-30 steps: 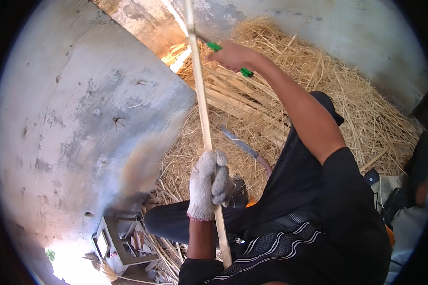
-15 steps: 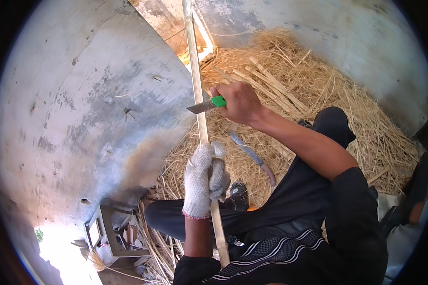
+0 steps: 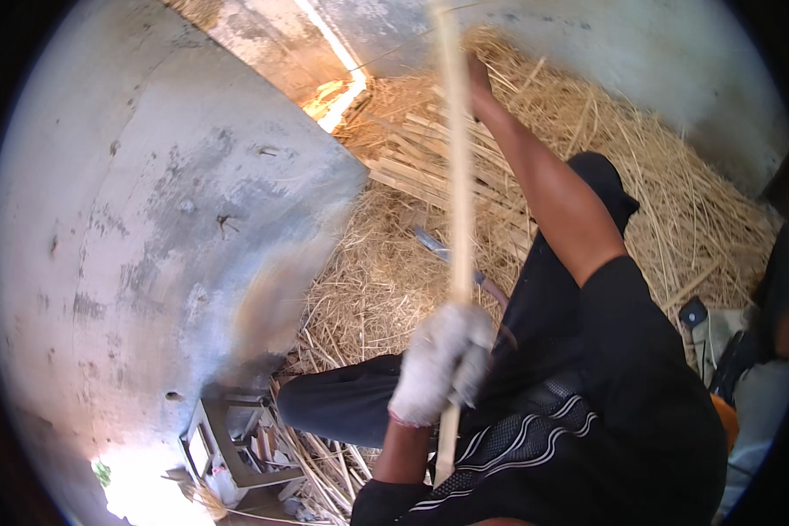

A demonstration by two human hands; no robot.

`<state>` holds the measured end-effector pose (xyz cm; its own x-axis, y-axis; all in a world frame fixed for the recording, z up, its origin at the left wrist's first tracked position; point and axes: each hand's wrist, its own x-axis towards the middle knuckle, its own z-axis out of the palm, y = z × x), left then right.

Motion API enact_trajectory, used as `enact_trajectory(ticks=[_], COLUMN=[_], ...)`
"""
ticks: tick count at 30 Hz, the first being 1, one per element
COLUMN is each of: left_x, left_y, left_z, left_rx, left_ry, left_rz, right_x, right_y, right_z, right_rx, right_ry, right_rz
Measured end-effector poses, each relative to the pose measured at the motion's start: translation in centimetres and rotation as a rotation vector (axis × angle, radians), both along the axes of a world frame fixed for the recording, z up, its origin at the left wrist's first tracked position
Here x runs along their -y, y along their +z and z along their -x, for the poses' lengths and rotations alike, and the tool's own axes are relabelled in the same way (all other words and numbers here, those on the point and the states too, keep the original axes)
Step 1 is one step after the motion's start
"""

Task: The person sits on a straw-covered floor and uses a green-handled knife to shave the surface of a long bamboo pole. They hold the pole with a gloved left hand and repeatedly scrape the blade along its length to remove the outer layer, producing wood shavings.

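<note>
A long pale strip of split bamboo (image 3: 461, 184) stands nearly upright in the view, blurred by motion. My left hand (image 3: 438, 364), in a white knitted glove, is closed around its lower part. The strip's lower end rests near my black top. My right hand (image 3: 478, 81), bare, reaches far forward beside the strip's upper part. Its fingers are hidden, and no knife shows there now. Under the strip, partly covered by it, a knife with a long metal blade (image 3: 432, 245) and a brown handle lies on the shavings.
Straw-like shavings (image 3: 368, 272) cover the floor, with a bundle of split strips (image 3: 412, 171) beyond. A pale wall panel (image 3: 193, 219) stands at left. A grey frame holding scraps (image 3: 237, 447) sits at lower left. My bent legs (image 3: 342, 399) flank the work. Another person's dark shoe (image 3: 729, 368) shows at right.
The bamboo strip and my gloved left hand have moved right. My right hand has swung forward, away from me; the green-handled knife it held across the strip is out of sight.
</note>
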<state>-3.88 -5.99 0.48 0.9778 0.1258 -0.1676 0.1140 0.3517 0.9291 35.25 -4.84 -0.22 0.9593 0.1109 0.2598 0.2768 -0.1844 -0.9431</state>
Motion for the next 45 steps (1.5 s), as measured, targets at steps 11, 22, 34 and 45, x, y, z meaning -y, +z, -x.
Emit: enact_trajectory(ticks=[11,22,34,45], left_x=[-6.3,-2.0,-3.4,-3.2], left_y=[3.2,0.6,0.7,-1.6], left_z=[-0.7,0.5,0.4,0.4], left_rx=[-0.027,-0.121,0.028,-0.016], left_ry=[0.363,0.326,0.394,0.326], left_rz=[-0.304,-0.084,-0.157,0.100], right_x=[-2.0,-0.7,-1.5,-2.9], right_y=[1.4,1.5,1.3,0.6], right_z=[15.7,9.3,14.1,11.5], right_rx=[0.992,0.902,0.853,0.594], right_ry=[0.451,0.069,0.252,0.246], right_rz=[-0.059,0.087,0.140,0.191])
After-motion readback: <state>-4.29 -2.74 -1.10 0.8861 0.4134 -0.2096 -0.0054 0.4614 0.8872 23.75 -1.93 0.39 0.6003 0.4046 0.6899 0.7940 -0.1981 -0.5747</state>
